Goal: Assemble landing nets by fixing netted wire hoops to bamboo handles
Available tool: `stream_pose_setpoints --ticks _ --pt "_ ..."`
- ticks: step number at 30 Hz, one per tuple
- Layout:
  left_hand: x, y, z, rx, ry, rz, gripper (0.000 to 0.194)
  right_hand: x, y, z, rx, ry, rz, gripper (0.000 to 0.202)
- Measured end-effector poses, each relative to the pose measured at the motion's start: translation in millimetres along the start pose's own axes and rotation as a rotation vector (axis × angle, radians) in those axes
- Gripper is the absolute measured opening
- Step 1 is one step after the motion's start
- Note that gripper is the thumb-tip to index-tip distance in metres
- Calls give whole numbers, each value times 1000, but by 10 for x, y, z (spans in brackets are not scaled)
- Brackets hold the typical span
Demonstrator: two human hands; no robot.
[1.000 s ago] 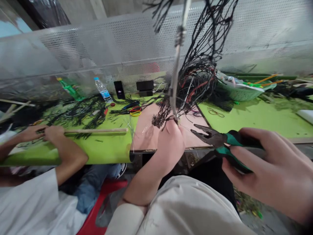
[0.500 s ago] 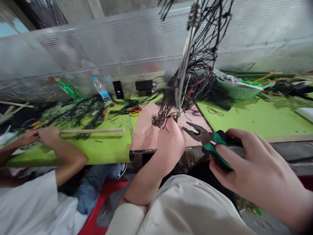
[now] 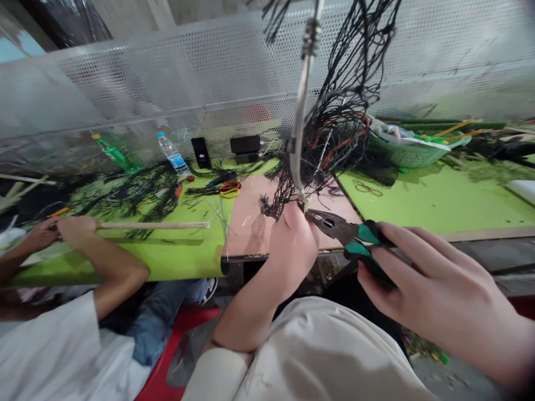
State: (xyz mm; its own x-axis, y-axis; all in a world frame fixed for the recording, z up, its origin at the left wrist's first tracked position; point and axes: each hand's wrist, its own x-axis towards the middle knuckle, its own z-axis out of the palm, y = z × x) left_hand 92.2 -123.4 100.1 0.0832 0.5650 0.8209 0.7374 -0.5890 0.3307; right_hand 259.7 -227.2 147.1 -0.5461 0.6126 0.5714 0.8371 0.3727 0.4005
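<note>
The pliers [image 3: 339,229] have closed, jaws between both hands [image 3: 295,236] [image 3: 434,278].

Pliers grips [image 3: 368,233] — green and black, scissors handles [image 3: 229,193] — red, yellow

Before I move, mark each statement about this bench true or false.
1. The right hand holds the pliers. True.
2. The left hand lies open and empty. False: the left hand grips the lower end of the silvery rod.
3. The phone stands between the clear bottle and the black box. True.
4. The scissors lie inside the basket. False: the scissors lie on the green sheet, left of the basket.
</note>
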Motion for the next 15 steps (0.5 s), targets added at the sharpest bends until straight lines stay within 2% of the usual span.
stream_pose_setpoints --ticks 4,8,11,15 --pt "-12 -12 -17 -17 -18 10 21 8 18 -9 6 19 -50 15" --pt "-32 -26 -16 -40 -31 14 23 14 32 5 26 3 -37 14" --pt "-39 -42 -8 -46 -4 9 22 15 44 14 79 -3 -46 12" --pt "-27 -51 8 -37 37 55 21 38 74 -34 259 -41 48 4"
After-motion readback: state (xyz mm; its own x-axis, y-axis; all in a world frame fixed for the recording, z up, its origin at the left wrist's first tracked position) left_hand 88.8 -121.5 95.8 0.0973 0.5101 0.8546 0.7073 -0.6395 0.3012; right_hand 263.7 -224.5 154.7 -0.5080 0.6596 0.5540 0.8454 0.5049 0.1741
